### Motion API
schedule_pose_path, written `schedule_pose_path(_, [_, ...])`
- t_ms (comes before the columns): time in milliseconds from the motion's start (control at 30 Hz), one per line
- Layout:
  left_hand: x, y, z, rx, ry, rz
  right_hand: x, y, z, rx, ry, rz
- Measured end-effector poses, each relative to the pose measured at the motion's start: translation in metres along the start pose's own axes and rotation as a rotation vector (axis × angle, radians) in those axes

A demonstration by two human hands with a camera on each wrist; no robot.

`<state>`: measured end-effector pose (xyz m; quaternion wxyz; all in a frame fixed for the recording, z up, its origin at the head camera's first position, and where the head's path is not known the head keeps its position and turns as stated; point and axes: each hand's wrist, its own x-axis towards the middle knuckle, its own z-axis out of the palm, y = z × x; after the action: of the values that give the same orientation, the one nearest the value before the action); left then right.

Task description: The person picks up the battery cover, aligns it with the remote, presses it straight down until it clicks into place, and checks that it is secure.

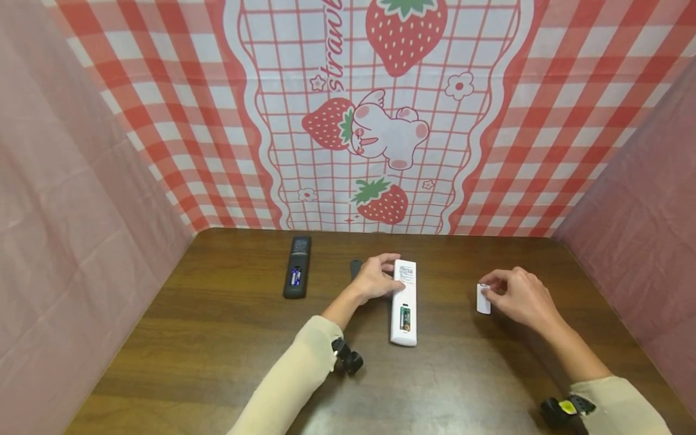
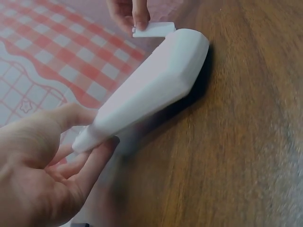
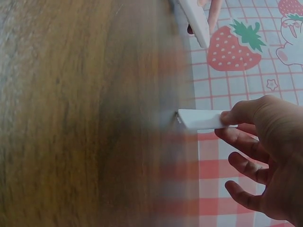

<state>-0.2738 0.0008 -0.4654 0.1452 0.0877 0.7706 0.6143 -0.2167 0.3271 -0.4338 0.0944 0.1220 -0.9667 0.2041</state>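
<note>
In the head view my left hand [image 1: 375, 278] grips the upper end of a white remote control [image 1: 404, 293], held back side up. Its battery bay is uncovered, with batteries [image 1: 405, 319] inside. The left wrist view shows thumb and fingers on either side of the narrow end of the remote [image 2: 147, 82]. Off to the right, my right hand [image 1: 519, 296] pinches a small white battery cover [image 1: 483, 299] between thumb and forefinger. In the right wrist view that cover [image 3: 203, 119] is held flat, its other fingers loosely bent below it.
A black remote [image 1: 297, 266] lies back up at the left with blue batteries [image 1: 295, 276] in its uncovered bay. The end of another dark object [image 1: 356, 267] shows behind my left hand. A red-checked cloth [image 1: 206, 151] stands behind the wooden table [image 1: 217, 338].
</note>
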Motion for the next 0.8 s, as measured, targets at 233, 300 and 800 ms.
schedule_pose_path(233, [-0.0019, 0.0022, 0.002, -0.018, -0.024, -0.015, 0.0004, 0.0009, 0.0014, 0.002, -0.011, 0.004])
schedule_pose_path(300, [-0.0027, 0.0024, 0.0023, -0.022, -0.021, -0.014, 0.0004, 0.0007, 0.0015, 0.003, -0.011, 0.003])
schedule_pose_path(800, [-0.0027, -0.0001, 0.0017, -0.022, -0.012, -0.002, 0.0018, 0.0015, 0.0038, 0.025, -0.001, -0.004])
